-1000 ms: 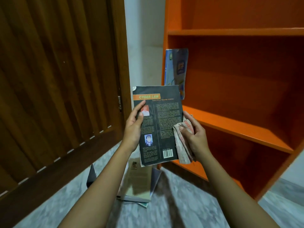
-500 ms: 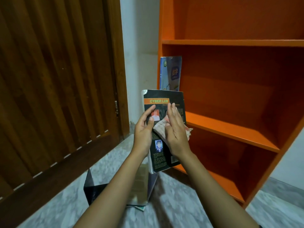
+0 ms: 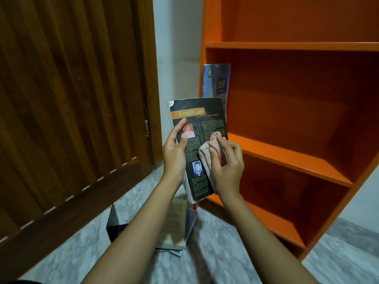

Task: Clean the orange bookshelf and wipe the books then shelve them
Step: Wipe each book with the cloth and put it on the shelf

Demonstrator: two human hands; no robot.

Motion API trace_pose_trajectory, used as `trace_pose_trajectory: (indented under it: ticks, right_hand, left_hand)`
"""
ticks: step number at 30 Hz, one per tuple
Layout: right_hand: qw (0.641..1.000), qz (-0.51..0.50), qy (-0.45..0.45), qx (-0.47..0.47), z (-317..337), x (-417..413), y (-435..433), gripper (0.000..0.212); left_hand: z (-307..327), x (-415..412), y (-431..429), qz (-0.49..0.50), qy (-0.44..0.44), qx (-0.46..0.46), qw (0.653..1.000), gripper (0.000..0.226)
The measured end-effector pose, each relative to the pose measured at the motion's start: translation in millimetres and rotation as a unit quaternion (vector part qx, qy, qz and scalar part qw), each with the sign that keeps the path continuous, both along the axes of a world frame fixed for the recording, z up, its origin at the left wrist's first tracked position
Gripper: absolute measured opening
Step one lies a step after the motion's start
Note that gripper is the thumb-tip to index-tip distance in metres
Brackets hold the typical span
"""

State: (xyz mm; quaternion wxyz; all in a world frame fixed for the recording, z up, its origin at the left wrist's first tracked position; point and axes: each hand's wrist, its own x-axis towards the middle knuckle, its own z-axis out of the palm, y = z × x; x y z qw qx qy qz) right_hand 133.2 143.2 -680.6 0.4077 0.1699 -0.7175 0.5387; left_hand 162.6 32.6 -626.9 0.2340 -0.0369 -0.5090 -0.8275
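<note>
- Gripping the black paperback book by its left edge, the left hand lays its thumb across the back cover with the fingers behind, so the cover tilts up toward the eyes as a firm surface to rub against
- Right hand is curled round a crumpled pinkish-beige cloth rag and presses it onto the lower right of that cover; bunched like that, I'd say it puts the pressure right under the fingertips
- That book is up in the air, in front of the left upright of the orange wooden bookshelf, near the middle shelf and handy for shelving
- One blue-covered book stands upright against the left wall of that shelf, propped there for support; likely the spot this one joins
- Down on the grey marbled floor a stack of worn books lies beneath the forearms, within easy reach, so plenty of wiping looks left
- Brown slatted wooden door fills the left side
</note>
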Motion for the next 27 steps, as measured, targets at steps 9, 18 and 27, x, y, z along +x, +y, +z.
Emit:
trace_pose_trajectory:
  ticks: [9,18,27]
  right_hand:
    - [0.993,0.032,-0.101,0.056,-19.3,-0.4,-12.0,0.050]
    - [0.985,0.103,-0.134,0.030,59.3,-46.3,0.5,0.059]
    - [0.954,0.094,-0.001,0.286,44.9,-15.6,2.9,0.049]
  left_hand:
    - [3.7,-1.0,0.2,-0.045,0.027,-0.074,0.996,0.036]
    - [11.9,3.3,1.8,-0.136,0.034,-0.136,0.981,0.039]
    - [16.9,-7.6,-18.4,-0.147,0.012,0.046,0.988,0.042]
